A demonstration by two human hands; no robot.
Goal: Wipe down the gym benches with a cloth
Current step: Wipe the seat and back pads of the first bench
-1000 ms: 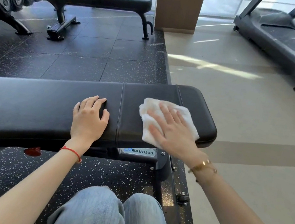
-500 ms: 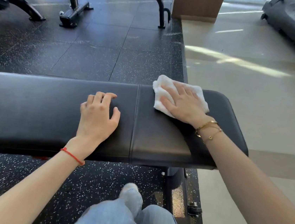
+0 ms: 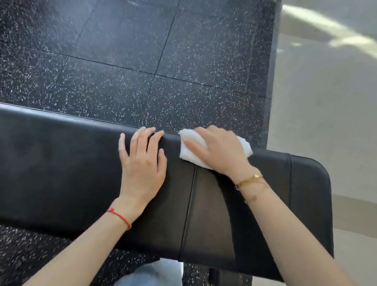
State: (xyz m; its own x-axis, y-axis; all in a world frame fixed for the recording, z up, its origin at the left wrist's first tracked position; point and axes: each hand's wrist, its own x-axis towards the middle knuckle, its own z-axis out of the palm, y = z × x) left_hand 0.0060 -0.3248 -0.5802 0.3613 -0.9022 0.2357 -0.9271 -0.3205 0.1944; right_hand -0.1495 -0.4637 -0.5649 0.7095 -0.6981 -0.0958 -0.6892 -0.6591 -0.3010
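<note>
Since half a second ago the right hand [image 3: 217, 152] has carried the cloth [image 3: 187, 153] leftward and up to the far edge of the bench [image 3: 50, 169], so it now lies just beside the left hand [image 3: 144, 163]; the view has also tipped downward, and the far bench and dumbbells have left the picture.

That cloth is white, soft and crumpled; it sits on the bench's far edge, straddling the stitched seam, mostly covered by the right hand, whose fingers lie flat and close together on it, the fingertips curving over the far edge. The left hand rests palm-down on the pad, fingers straight and slightly spread, tips at the far edge.

Smooth black padded upholstery with a dull sheen covers the bench, which has rounded corners and another seam near its right end. A thin red cord [image 3: 119, 217] circles the left wrist; fine gold bracelets [image 3: 250, 181] circle the right. Beyond lies black rubber tile flooring [image 3: 122, 53] speckled white; to the right, pale smooth floor [image 3: 339, 113]; below, blue denim knees [image 3: 157, 282].
</note>
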